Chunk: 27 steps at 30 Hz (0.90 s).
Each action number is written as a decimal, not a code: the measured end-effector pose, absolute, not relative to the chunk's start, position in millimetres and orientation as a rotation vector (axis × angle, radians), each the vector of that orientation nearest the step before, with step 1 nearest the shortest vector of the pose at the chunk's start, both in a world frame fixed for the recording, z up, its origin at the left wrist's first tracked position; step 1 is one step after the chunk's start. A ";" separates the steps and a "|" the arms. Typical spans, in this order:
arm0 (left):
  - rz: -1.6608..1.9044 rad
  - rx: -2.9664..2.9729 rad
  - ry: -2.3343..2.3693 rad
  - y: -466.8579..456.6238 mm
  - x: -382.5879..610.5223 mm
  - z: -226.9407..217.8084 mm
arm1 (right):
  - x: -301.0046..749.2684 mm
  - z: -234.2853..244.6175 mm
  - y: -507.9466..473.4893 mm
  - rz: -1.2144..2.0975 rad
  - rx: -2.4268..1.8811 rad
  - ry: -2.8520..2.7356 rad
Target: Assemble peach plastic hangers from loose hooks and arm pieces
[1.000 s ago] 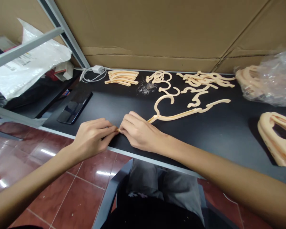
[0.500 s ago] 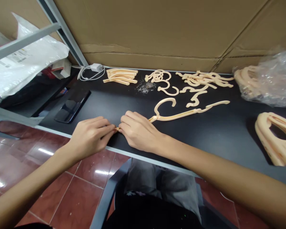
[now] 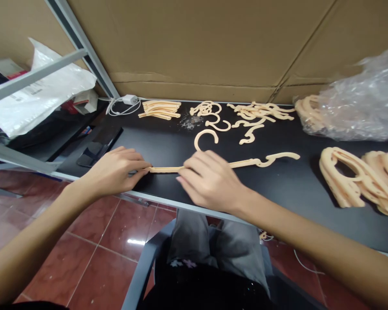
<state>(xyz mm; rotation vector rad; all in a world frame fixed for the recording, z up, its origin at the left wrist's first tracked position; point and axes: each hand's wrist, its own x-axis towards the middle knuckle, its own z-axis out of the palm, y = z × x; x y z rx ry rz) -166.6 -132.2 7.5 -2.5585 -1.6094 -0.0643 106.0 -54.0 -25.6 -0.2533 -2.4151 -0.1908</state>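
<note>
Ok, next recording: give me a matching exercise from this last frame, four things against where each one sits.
Things:
1. left hand
2. smartphone
3. white charger plug
4. clear plastic bag

Places:
A. bunched over peach hangers at the right
B. lying flat at the left of the black table
C. pinching the end of a peach plastic hanger
D. at the table's back edge, below the cardboard sheet

Pairs: 1-C, 2-B, 3-D, 4-A

a peach plastic hanger arm (image 3: 245, 163) lies flat, one end curled.
</note>
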 end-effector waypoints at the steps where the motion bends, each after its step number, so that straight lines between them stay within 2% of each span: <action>1: -0.077 -2.549 -1.620 -130.8 -166.6 7.4 | 123.2 -24.2 -50.1 -0.210 -0.305 -2.379; 6: -0.239 -2.564 -1.654 -123.8 -166.2 1.9 | 211.7 -36.1 -30.1 -0.222 -0.739 -2.368; 10: -0.340 -2.470 -1.696 -126.3 -167.5 -4.5 | 250.0 -54.0 -29.8 -0.124 -0.824 -2.400; 19: -0.559 -2.226 -1.953 -150.6 -148.9 -22.1 | 250.6 -55.9 -36.0 -0.175 -0.889 -2.308; 27: -0.533 -2.160 -2.106 -146.6 -124.2 -22.2 | 250.3 -54.8 -41.5 -0.280 -0.997 -2.332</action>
